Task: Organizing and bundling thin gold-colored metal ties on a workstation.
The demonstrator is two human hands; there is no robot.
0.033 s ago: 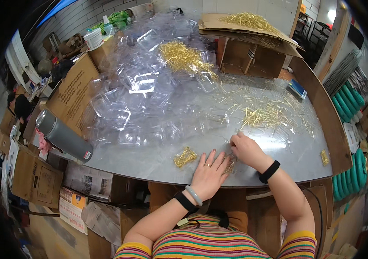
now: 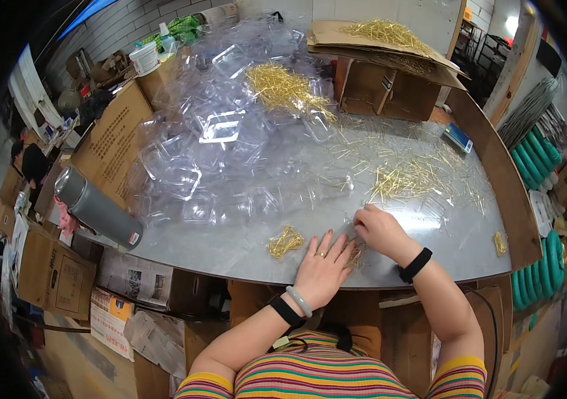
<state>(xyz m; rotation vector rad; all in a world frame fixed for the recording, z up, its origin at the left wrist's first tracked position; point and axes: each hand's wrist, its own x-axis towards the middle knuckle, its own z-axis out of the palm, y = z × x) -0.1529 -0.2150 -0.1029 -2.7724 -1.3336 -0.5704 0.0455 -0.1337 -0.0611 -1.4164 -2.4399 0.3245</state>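
Observation:
My left hand [image 2: 324, 268] lies flat on the grey tabletop [image 2: 237, 256] near the front edge, palm down, with a ring and a pale bangle. Beside its fingertips, my right hand [image 2: 382, 231] is closed, fingertips pressed down on the table. What those fingers hold, if anything, is too small to make out. A few thin gold strands [image 2: 358, 258] show between the two hands, partly covered by the left fingers. Left of my left hand sits a small bunch of gold strands [image 2: 285, 243]. Loose gold strands [image 2: 404, 184] are scattered beyond my right hand.
Clear plastic boxes [image 2: 220, 136] pile up across the left and back, with a gold heap [image 2: 283, 88] on them. A grey bottle [image 2: 100, 211] leans at the left edge. Cardboard boxes [image 2: 390, 90] stand behind. A blue packet [image 2: 457, 137] and a small gold bundle [image 2: 499, 243] lie right.

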